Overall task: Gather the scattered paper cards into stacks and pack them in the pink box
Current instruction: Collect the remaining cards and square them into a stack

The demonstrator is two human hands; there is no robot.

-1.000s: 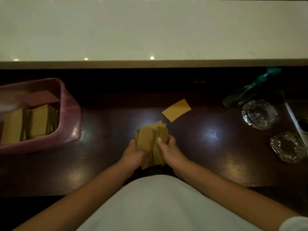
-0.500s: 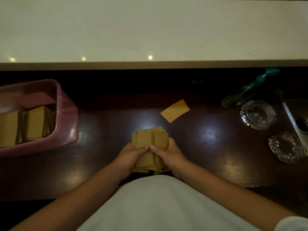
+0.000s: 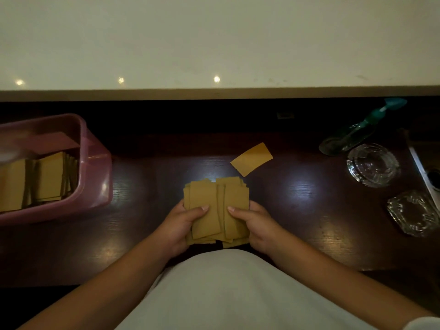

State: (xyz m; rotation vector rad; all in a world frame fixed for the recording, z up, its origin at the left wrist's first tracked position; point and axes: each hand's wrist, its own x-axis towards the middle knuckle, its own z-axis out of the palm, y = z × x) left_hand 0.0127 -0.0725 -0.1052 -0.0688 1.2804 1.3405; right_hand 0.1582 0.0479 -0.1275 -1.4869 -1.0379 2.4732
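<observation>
A loose bundle of tan paper cards (image 3: 215, 206) is held flat between both hands near the table's front edge. My left hand (image 3: 179, 225) grips its left side with the thumb on top. My right hand (image 3: 256, 223) grips the right side the same way. One single card (image 3: 252, 159) lies alone on the dark table just beyond the bundle, to the right. The pink box (image 3: 95, 167) stands at the left and holds upright stacks of cards (image 3: 47, 178).
A dark wooden table (image 3: 297, 198) runs under a raised white counter (image 3: 214, 44). At the right are a lying spray bottle (image 3: 357, 129), two glass ashtrays (image 3: 372, 164) (image 3: 413, 211) and a white strip (image 3: 422, 167) at the edge.
The cards went from a fanned, tilted clump to a flatter, wider bundle. Both hands shifted to grip its lower sides. The lone card has not moved.
</observation>
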